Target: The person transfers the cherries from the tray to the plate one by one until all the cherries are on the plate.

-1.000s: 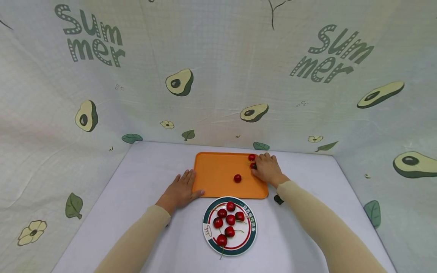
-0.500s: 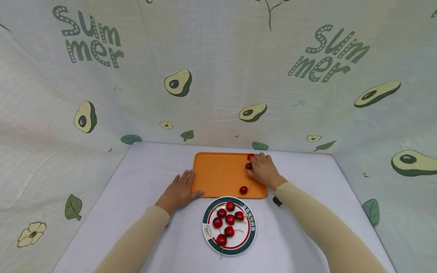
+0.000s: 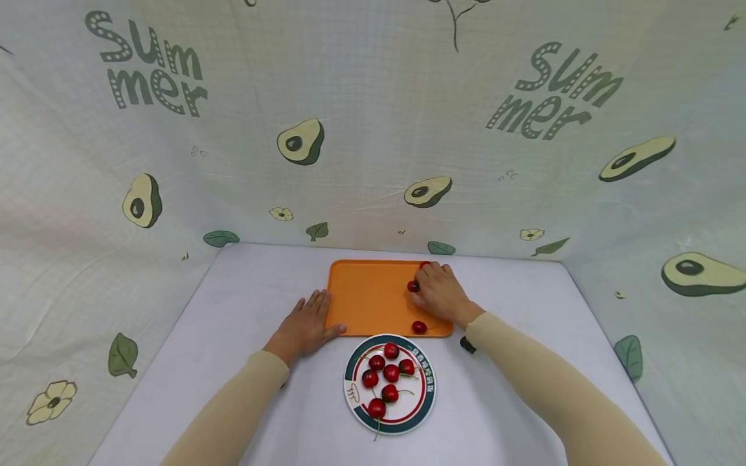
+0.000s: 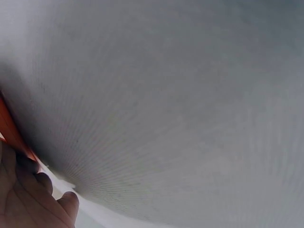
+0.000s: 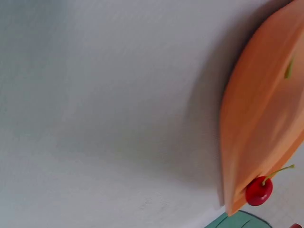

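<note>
Resting flat on the bench (image 3: 245, 304), the left hand (image 3: 304, 325) has its fingers relaxed against the left edge of the orange tray (image 3: 367, 298), holding nothing. Right hand (image 3: 438, 294) sits at the tray's far right, grip pinching a cherry (image 3: 412, 286). 1 more cherry (image 3: 419, 327) lies at the tray's near edge, 6 on the plate (image 3: 357, 393).
</note>
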The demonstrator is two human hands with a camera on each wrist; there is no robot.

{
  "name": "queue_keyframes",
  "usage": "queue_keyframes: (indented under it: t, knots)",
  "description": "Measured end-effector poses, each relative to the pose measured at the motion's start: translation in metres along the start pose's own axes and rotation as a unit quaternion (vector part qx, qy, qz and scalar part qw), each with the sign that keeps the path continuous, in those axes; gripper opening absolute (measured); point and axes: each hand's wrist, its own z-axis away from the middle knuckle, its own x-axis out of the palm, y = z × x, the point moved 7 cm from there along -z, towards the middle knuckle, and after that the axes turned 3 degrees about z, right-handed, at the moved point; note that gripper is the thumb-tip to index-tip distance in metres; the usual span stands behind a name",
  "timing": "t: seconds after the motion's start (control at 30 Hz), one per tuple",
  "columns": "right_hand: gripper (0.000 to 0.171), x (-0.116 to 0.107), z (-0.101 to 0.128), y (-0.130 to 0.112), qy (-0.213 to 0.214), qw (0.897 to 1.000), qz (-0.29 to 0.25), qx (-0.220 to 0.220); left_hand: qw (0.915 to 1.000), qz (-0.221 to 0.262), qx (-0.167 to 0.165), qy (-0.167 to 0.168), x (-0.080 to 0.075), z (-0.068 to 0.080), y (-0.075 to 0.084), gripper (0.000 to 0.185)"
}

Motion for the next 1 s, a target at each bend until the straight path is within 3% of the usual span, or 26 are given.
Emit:
queue_keyframes:
  t: [0.3, 0.6, 0.8, 1.0]
  knots:
    - [0.045, -0.007, 0.004, -0.017, 0.002, 1.0, -0.009, -0.012, 1.0, -0.001, 0.003, 0.0, 0.001, 0.001, 0.001, 0.102]
    - [0.04, -0.019, 0.015, -0.033, 0.031, 0.998, -0.016, -0.061, 0.9999, -0.005, 0.012, 0.001, -0.001, 0.0, 0.0, 0.102]
    - [0.036, -0.033, 0.035, -0.05, 0.038, 0.995, -0.024, -0.086, 0.9999, -0.011, 0.007, 0.007, -0.005, -0.002, 0.0, 0.102]
    - [0.034, -0.043, 0.072, -0.07, 0.043, 0.993, -0.036, -0.108, 0.9999, -0.008, 0.006, 0.0, -0.002, -0.002, 0.0, 0.102]
